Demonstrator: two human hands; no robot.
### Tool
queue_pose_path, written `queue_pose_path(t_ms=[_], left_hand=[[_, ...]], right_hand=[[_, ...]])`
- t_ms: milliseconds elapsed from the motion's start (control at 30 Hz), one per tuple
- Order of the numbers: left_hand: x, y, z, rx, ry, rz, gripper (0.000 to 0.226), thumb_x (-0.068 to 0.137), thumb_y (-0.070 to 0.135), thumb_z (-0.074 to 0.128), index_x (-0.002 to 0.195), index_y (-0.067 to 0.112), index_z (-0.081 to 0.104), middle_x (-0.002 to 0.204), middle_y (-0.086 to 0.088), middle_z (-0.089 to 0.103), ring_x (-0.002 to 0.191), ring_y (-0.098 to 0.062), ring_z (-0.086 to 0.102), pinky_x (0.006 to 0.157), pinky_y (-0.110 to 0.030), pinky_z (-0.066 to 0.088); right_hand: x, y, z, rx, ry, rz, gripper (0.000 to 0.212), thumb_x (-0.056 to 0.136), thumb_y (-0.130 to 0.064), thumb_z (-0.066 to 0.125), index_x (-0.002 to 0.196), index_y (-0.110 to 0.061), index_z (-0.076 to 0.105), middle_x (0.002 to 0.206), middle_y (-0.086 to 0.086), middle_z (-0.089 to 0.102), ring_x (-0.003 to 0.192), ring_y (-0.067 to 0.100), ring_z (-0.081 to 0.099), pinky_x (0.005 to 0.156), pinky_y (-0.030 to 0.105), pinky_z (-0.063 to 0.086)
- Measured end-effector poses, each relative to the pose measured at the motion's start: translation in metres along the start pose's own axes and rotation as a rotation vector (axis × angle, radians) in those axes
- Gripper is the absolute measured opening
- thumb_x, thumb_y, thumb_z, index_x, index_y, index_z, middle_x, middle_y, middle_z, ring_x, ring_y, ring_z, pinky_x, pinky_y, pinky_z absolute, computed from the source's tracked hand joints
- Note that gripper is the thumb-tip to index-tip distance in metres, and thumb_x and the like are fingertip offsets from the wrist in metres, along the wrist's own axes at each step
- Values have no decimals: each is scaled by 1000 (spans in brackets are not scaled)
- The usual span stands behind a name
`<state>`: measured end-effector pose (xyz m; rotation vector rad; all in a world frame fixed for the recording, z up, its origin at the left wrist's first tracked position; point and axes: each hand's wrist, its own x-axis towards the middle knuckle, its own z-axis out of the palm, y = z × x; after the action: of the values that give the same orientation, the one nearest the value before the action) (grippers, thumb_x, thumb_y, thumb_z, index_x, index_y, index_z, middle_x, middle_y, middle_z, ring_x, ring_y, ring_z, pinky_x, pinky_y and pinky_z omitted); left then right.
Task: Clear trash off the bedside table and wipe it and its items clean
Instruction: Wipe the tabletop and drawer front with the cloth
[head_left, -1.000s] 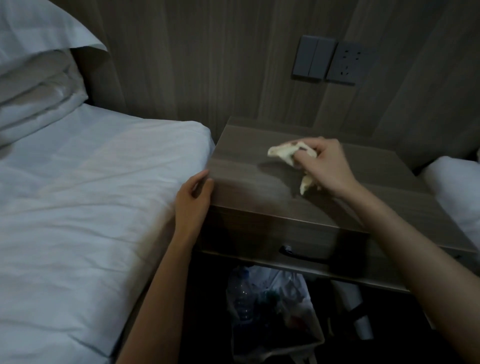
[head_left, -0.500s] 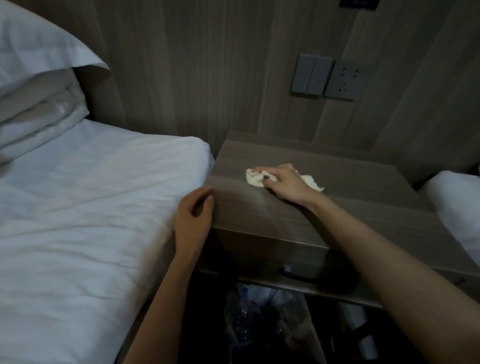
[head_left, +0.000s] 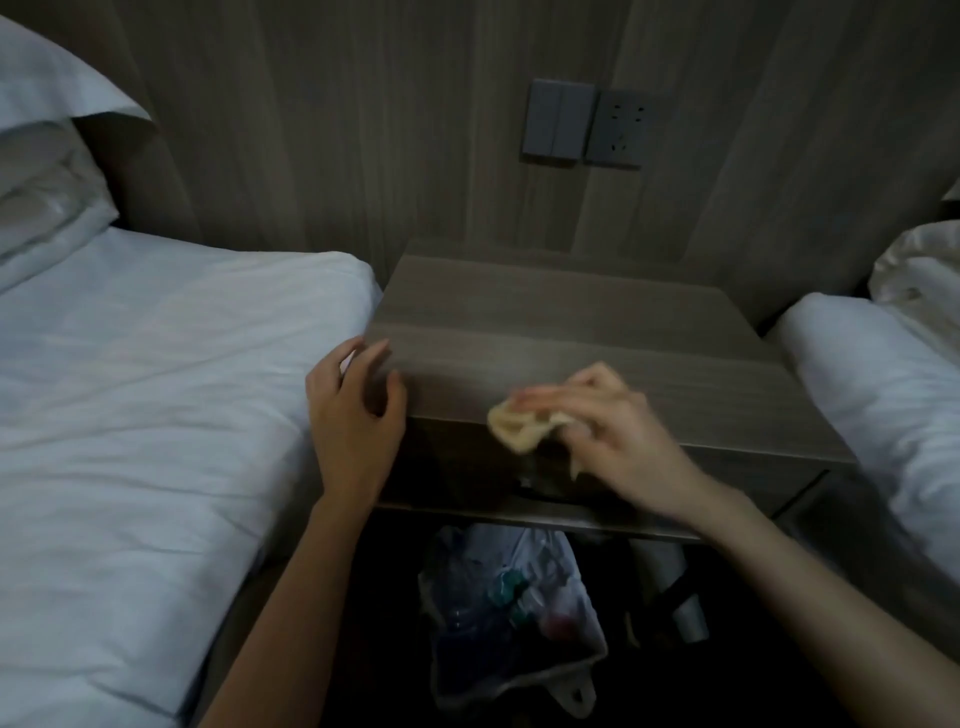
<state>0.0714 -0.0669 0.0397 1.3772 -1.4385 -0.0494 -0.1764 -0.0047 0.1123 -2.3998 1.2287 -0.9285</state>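
The right hand (head_left: 618, 436) has come toward the front of the bedside table (head_left: 571, 312). Half a second ago it was pressing the cloth (head_left: 511, 426) flat near the middle of the top, and now the pale, crumpled cloth sits right at the front edge, partly hanging over it. The fingers are curled round the cloth and grip it, though the hand is blurred and the finer hold is hard to make out. The left hand (head_left: 353, 415) is still at the table's front left corner, beside the white bed (head_left: 156, 395), but its fingers are now loosely curled and a little apart, holding nothing, with the thumb against the top's edge. Below the table the clear trash bag (head_left: 467, 597) stands open with bottles and wrappers inside. On the wall behind are a switch (head_left: 557, 119) and a socket (head_left: 621, 127)
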Motion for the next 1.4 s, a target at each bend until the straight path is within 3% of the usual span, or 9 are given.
queue_pose_path(t_ms=[100, 167, 300, 433, 900, 1000, 1100, 1233, 1400], left_hand=[[-6, 2, 3, 72, -17, 95, 32, 88, 27, 59, 119, 20, 65, 129, -5, 56, 122, -23, 48, 113, -28, 26], [-7, 2, 4, 121, -32, 114, 34, 87, 32, 56, 118, 22, 65, 128, -4, 56, 123, -23, 49, 117, -44, 20], [-9, 0, 5, 158, -46, 118, 35, 88, 36, 53, 118, 23, 65, 129, -3, 56, 123, -24, 49, 118, -43, 11], [-10, 1, 6, 186, -44, 131, 34, 90, 35, 52, 117, 23, 67, 126, -3, 58, 121, -25, 50, 118, -46, 11], [-22, 7, 2, 225, -111, 102, 40, 94, 40, 44, 121, 20, 66, 131, -9, 56, 130, -29, 44, 116, -59, 11], [-33, 13, -3, 222, -177, 101, 41, 94, 39, 45, 127, 20, 62, 141, -11, 51, 139, -31, 35, 116, -55, 4], [-44, 19, -11, 138, -218, 101, 36, 96, 29, 55, 131, 20, 59, 149, -12, 41, 145, -31, 24, 118, -44, 2], [-60, 35, -23, 4, -316, 101, 38, 95, 26, 57, 132, 21, 57, 153, -6, 34, 147, -25, 17, 117, -27, 11], [-71, 57, -43, -55, -396, 205, 38, 96, 22, 56, 134, 18, 56, 150, -6, 38, 143, -21, 26, 115, -26, 18]], right_hand=[[4, 31, -31, -230, 234, 66, 43, 86, -6, 49, 120, -26, 67, 125, -17, 62, 91, 13, 44, 85, 21, 35], [4, 62, -47, -400, 280, 200, 41, 90, -9, 50, 123, -28, 64, 125, -12, 64, 93, 21, 45, 87, 34, 37], [-5, 117, -59, -504, 187, 576, 35, 94, -25, 45, 125, -32, 60, 137, -3, 57, 114, 33, 46, 94, 44, 35], [-5, 111, -47, -491, 192, 708, 35, 96, -32, 44, 125, -22, 62, 140, 3, 48, 122, 37, 36, 99, 50, 36], [-12, 4, 41, -310, 166, 385, 28, 94, -19, 53, 118, -20, 67, 122, 1, 54, 101, 29, 41, 90, 41, 38], [-26, -1, 39, -115, 71, 309, 34, 94, -10, 52, 124, -18, 65, 121, 1, 55, 103, 22, 45, 92, 30, 37], [-51, 2, 40, -200, -29, 229, 33, 90, -6, 54, 119, -15, 67, 117, 2, 59, 101, 23, 55, 91, 30, 43], [-65, -5, 26, -122, 183, 281, 26, 83, -7, 66, 106, -17, 74, 102, -3, 64, 94, 15, 62, 84, 26, 48], [-61, -37, -4, -239, 402, 154, 21, 78, -17, 77, 99, -18, 75, 89, -5, 64, 83, 12, 57, 73, 23, 44]])
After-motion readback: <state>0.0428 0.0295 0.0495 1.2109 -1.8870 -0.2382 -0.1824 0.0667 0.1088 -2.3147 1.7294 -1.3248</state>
